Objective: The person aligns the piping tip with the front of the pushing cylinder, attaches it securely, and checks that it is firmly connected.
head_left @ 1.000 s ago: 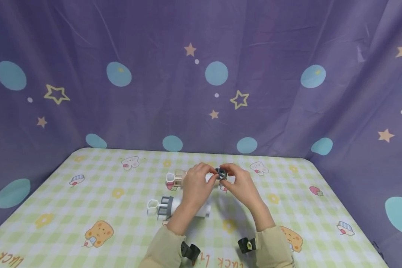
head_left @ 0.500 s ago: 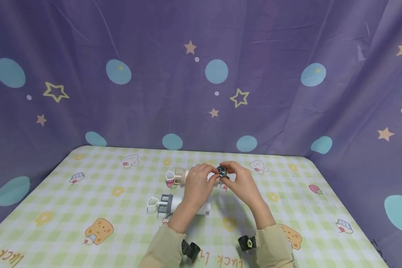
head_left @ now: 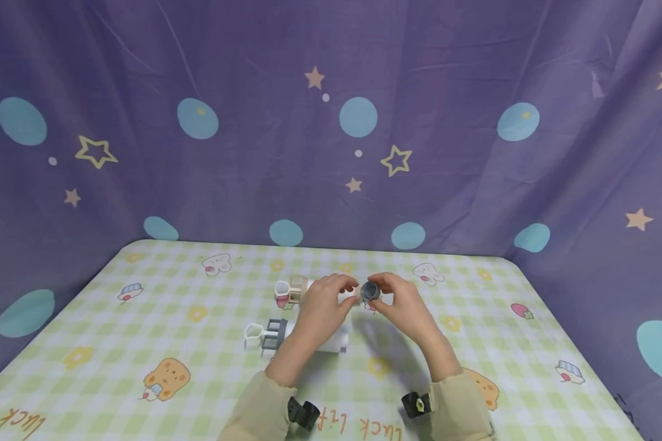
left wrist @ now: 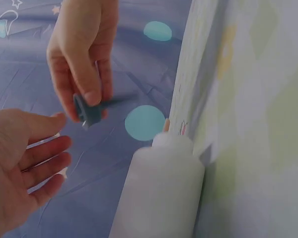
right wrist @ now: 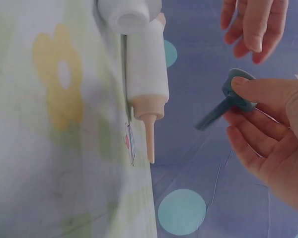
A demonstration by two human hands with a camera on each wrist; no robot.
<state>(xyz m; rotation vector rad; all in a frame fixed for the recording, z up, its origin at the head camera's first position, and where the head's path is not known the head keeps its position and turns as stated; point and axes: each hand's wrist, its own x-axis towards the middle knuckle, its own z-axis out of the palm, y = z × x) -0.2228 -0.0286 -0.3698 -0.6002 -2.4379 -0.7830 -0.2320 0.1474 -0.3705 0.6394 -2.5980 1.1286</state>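
Observation:
My right hand (head_left: pixel 405 309) pinches a grey-blue nozzle cap (right wrist: pixel 232 93) between thumb and fingers above the table. In the right wrist view its long spout slants down and left; in the head view its round hollow end shows. My left hand (head_left: pixel 323 306) is beside the cap with fingers loosely bent, a gap between fingertips and cap in the left wrist view. Under my left forearm a white squeeze bottle (left wrist: pixel 161 193) lies on its side, its bare neck to the right. A second white bottle (right wrist: pixel 148 74) with a beige nozzle cap (right wrist: pixel 148 106) lies farther back.
At the left end of the near bottle is a grey frame (head_left: pixel 276 334) with a white loop (head_left: pixel 253 334). The far bottle has a beige frame (head_left: pixel 295 290) and white loop (head_left: pixel 282 289) there. A checked cloth (head_left: pixel 209 349) covers the table; a purple curtain (head_left: pixel 265 165) hangs behind.
Both hands had their fingers at the cap earlier. The cap has turned so its round hollow end faces the head camera, and my left fingers have come off it.

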